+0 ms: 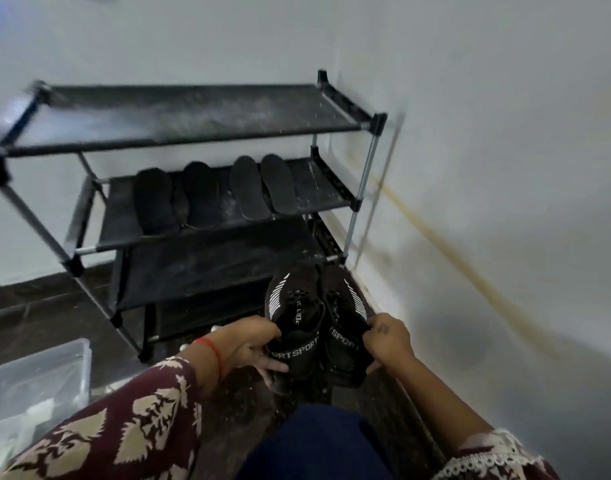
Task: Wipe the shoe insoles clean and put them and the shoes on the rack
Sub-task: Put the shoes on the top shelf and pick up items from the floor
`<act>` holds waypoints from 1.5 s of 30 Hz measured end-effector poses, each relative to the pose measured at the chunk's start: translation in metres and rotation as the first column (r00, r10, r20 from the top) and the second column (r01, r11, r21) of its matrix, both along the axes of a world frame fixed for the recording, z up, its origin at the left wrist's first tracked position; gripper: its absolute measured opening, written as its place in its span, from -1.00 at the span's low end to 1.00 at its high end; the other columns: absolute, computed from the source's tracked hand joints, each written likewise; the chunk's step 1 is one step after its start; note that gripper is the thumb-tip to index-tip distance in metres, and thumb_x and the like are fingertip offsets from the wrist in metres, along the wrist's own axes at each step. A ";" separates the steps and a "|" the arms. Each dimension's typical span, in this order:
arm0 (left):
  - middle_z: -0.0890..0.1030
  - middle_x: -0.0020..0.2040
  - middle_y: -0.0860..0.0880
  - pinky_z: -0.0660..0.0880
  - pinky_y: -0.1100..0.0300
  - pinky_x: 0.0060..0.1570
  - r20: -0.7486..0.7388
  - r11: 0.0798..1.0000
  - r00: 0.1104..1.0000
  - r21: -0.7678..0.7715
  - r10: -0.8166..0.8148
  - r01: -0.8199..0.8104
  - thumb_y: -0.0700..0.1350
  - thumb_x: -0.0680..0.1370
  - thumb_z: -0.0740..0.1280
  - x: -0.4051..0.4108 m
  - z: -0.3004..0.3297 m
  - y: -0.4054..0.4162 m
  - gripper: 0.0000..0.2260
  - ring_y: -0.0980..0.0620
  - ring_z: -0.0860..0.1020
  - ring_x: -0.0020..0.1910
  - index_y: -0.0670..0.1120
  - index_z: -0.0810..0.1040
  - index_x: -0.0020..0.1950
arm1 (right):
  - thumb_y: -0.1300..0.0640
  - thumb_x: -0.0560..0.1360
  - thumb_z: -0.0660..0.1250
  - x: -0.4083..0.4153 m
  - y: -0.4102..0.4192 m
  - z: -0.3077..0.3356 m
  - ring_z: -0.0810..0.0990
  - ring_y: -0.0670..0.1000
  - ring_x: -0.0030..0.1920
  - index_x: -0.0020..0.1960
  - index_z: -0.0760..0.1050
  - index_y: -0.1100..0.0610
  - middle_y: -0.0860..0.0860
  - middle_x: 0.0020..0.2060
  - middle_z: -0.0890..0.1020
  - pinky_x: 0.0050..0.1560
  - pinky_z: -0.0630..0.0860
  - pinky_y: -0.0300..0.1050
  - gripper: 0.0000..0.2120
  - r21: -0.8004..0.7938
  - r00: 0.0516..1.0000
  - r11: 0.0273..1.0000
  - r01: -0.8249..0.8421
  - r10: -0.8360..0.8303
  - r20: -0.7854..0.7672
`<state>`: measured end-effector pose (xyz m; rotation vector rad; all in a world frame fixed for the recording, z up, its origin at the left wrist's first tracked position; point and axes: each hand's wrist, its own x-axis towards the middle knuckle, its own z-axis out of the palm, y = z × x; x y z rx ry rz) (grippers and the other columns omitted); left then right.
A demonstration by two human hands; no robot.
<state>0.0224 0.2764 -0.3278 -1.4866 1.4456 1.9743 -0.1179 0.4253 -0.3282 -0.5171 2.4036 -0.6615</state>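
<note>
Two black knit sport shoes with white stripes are held side by side in front of the rack's lower right corner, toes pointing at it. My left hand point(253, 344) grips the heel collar of the left shoe point(293, 317). My right hand point(387, 339) grips the heel collar of the right shoe point(343, 320). The black shoe rack point(364, 161) stands against the wall. Several dark insoles point(248, 188) lie side by side on its middle shelf. The dusty top shelf point(193, 119) carries nothing.
A clear plastic bin point(37, 379) sits on the dark floor at the lower left. A white wall point(504, 168) runs close along the right of the rack. My knee in dark blue cloth point(317, 445) fills the bottom centre.
</note>
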 end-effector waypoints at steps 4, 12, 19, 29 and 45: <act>0.19 0.46 -0.31 0.61 -0.02 -0.36 -0.044 0.999 0.999 0.034 0.027 -0.025 -0.29 0.64 0.01 0.021 0.064 -0.002 -0.63 -0.65 0.12 0.30 -0.24 0.20 0.47 | 0.34 0.35 0.12 0.008 0.003 0.060 0.61 0.22 -0.48 -0.06 0.55 0.33 0.28 -0.32 0.63 -0.42 0.50 -0.13 -0.72 -0.063 0.997 0.997 -0.055 0.051 -0.055; 0.33 0.39 -0.32 0.57 -0.06 -0.24 -0.247 0.994 0.967 0.097 0.067 -0.044 -0.23 0.66 0.00 0.084 0.211 -0.019 -0.70 -0.59 0.08 0.36 -0.31 0.38 0.30 | 0.45 0.38 0.06 0.018 0.016 0.215 0.62 0.31 -0.43 -0.12 0.59 0.26 0.29 -0.35 0.62 -0.29 0.61 0.13 -0.66 -0.244 0.972 0.942 -0.228 0.205 -0.119; 0.51 0.04 -0.38 0.57 -0.05 -0.26 -0.328 0.985 0.943 -0.133 0.059 -0.108 -0.22 0.66 0.04 0.113 0.309 -0.063 -0.72 -0.62 0.18 0.30 -0.36 0.49 0.02 | 0.51 0.44 0.02 0.007 -0.034 0.308 0.60 0.28 -0.46 -0.11 0.58 0.32 0.34 -0.25 0.62 -0.50 0.60 0.04 -0.64 -0.422 0.969 0.872 -0.246 0.220 -0.111; 0.38 0.32 -0.35 0.56 -0.06 -0.36 -0.236 0.929 0.957 -0.286 0.171 -0.237 -0.25 0.63 0.04 0.067 0.323 -0.174 -0.74 -0.60 0.19 0.31 -0.40 0.43 -0.04 | 0.38 0.50 0.16 -0.024 -0.199 0.310 0.55 0.26 -0.56 0.12 0.46 0.28 0.21 0.10 0.41 -0.70 0.47 -0.06 -0.77 -0.483 0.967 0.851 -0.207 0.103 -0.234; 0.40 0.25 -0.19 0.59 -0.11 -0.17 -0.339 0.781 0.918 -0.510 0.203 -0.361 0.17 0.60 0.15 0.040 0.283 -0.220 -0.46 -0.35 0.46 0.14 -0.21 0.26 0.40 | -0.11 0.53 0.21 -0.046 -0.270 0.257 0.65 0.20 -0.21 0.12 0.49 0.30 0.20 0.01 0.60 -0.18 0.62 0.00 -0.54 -0.585 0.955 0.785 -0.204 0.028 -0.295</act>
